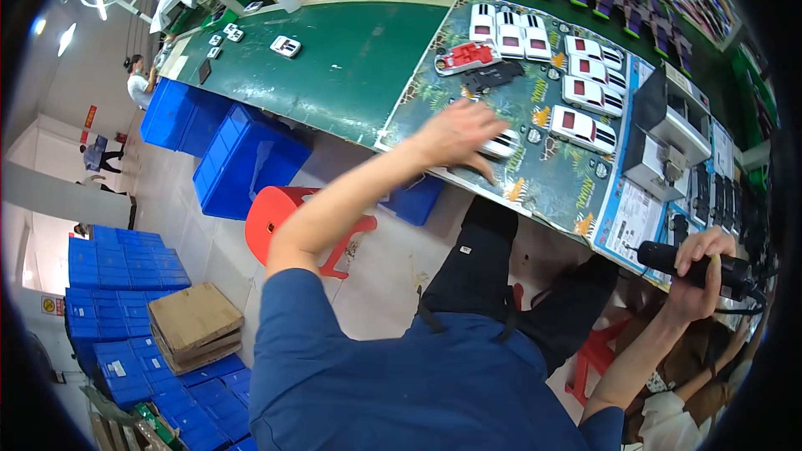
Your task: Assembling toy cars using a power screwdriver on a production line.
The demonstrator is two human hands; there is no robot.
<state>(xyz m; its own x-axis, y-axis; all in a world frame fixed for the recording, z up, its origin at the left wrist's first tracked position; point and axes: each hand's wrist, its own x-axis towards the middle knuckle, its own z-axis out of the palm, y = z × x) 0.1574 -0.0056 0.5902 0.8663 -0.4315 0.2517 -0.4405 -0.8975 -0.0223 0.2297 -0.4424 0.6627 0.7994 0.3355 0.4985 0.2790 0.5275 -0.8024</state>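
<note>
My left hand is over the near edge of the table mat, thumb and fingers spread around the rear of a white toy car with dark stripes. Its palm hides part of that car, and I cannot tell whether the fingers touch it. In my right hand, at the table's right end, is a black electric screwdriver with a cord, its bit pointing left. Beyond the left hand lie a red toy car chassis and a black toy car base.
Several white toy cars stand in rows on the patterned mat. A grey metal fixture sits at right. More small cars rest on the green table. Blue bins and a red stool are left below.
</note>
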